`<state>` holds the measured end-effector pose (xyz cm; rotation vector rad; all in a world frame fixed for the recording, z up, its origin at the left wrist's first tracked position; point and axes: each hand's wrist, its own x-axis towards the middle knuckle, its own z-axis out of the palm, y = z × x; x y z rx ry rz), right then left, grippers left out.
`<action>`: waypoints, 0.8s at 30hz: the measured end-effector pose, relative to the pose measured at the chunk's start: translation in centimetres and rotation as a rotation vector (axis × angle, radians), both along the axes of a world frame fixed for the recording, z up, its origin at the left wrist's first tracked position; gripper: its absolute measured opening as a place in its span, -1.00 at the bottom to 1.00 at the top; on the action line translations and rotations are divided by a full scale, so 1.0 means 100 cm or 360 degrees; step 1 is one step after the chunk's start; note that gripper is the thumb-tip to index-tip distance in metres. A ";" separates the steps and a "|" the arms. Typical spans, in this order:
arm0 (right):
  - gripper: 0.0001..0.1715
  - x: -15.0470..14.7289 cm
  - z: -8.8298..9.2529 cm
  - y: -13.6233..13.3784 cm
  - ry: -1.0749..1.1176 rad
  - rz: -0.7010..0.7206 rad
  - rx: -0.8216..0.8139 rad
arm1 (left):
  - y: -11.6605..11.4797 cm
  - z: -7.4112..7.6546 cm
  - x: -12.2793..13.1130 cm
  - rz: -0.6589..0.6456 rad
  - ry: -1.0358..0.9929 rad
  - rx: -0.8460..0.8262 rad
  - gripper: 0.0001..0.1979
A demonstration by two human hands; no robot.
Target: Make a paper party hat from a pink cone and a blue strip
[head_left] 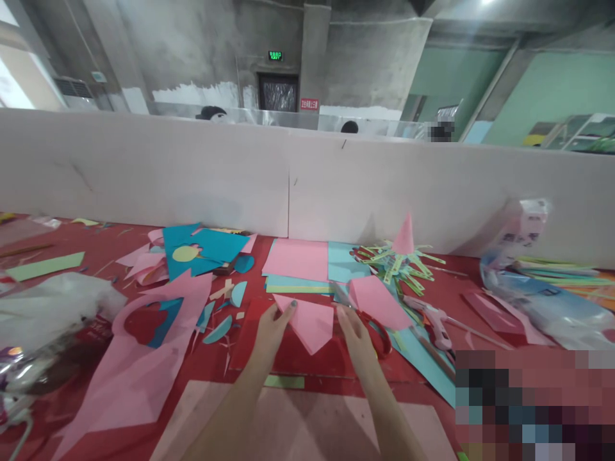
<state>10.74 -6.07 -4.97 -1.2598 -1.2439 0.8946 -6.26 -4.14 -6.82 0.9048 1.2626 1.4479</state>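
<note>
A pink paper piece point(311, 325) folded to a downward point lies on a red sheet point(288, 358) in front of me. My left hand point(273, 325) rests on its left edge, fingers stretched flat on the paper. My right hand point(354, 333) presses flat beside its right edge, fingers apart. Red-handled scissors point(379, 333) lie just right of my right hand, partly under it. Another pink cut piece point(379, 302) sits above the scissors.
Pink, blue and green paper sheets and scraps cover the red table. A large cut pink sheet point(144, 371) lies at left, a glue gun point(435, 320) at right, plastic bags point(538, 288) far right and at the left point(48, 314). A white partition wall point(288, 186) stands behind.
</note>
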 end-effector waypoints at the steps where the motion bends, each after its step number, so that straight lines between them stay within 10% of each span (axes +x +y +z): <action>1: -0.52 -0.001 -0.001 0.000 -0.0015 0.0050 -0.0016 | 0.000 0.000 0.001 0.0006 0.0014 0.0004 -0.62; 17: -0.31 0.004 0.000 0.002 -0.0242 0.0209 -0.0075 | -0.010 0.009 -0.001 -0.0119 -0.0274 0.0002 -0.51; 24: -0.33 -0.001 0.002 0.000 -0.0012 -0.0076 -0.0002 | -0.012 0.000 0.000 -0.0094 -0.0364 -0.0136 -0.58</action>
